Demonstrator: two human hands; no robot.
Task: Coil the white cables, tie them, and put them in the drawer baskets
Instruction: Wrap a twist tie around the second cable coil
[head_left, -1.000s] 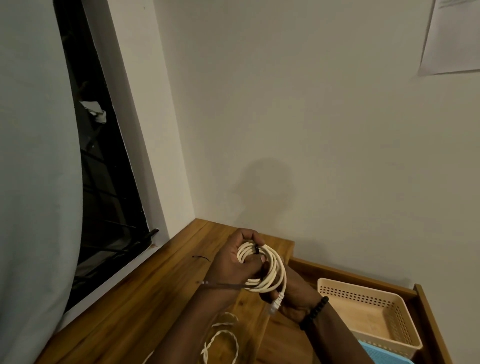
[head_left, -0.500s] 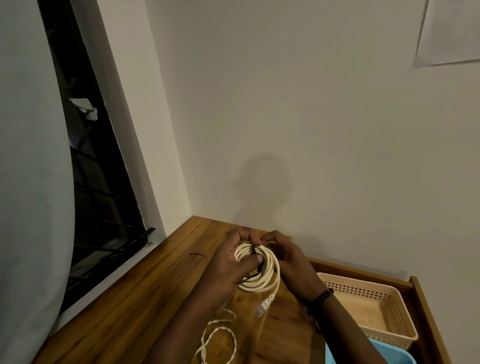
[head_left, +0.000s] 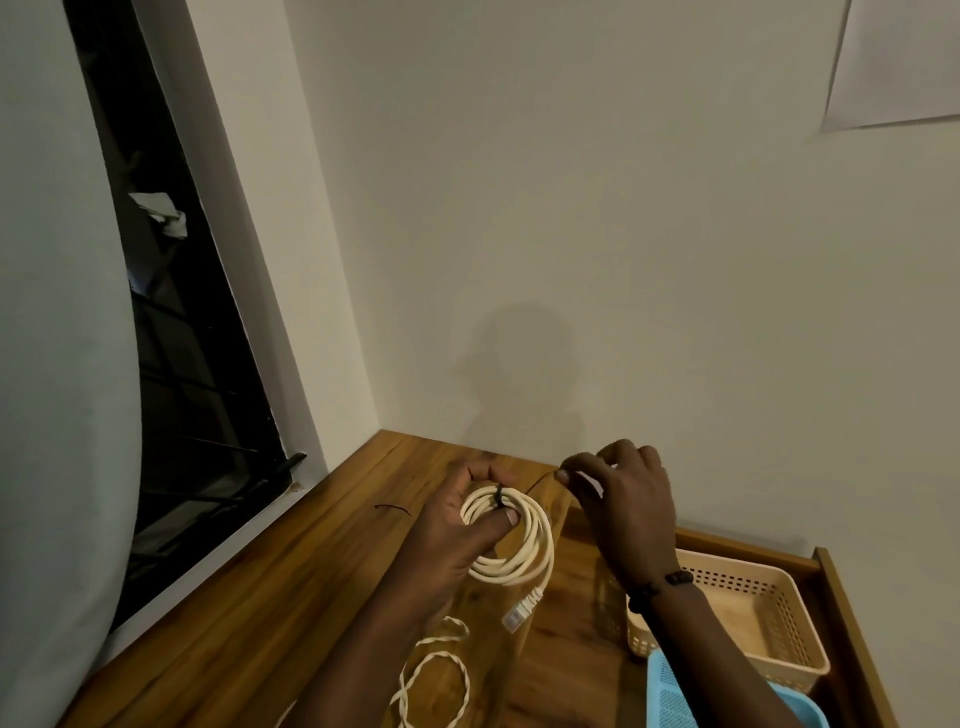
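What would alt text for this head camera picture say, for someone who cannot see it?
Over a wooden desk, a person's left hand grips a coiled white cable while the right hand pinches the end of a thin black tie wrapped around it. A beige basket sits in an open drawer at right.

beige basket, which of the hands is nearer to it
Right. The right hand is raised just left of the beige basket, pinching a black tie; the left hand grips the cable coil farther left.

right hand (head_left: 618, 499) — pulled right, off coil (head_left: 511, 540) | black tie (head_left: 530, 486) drawn taut
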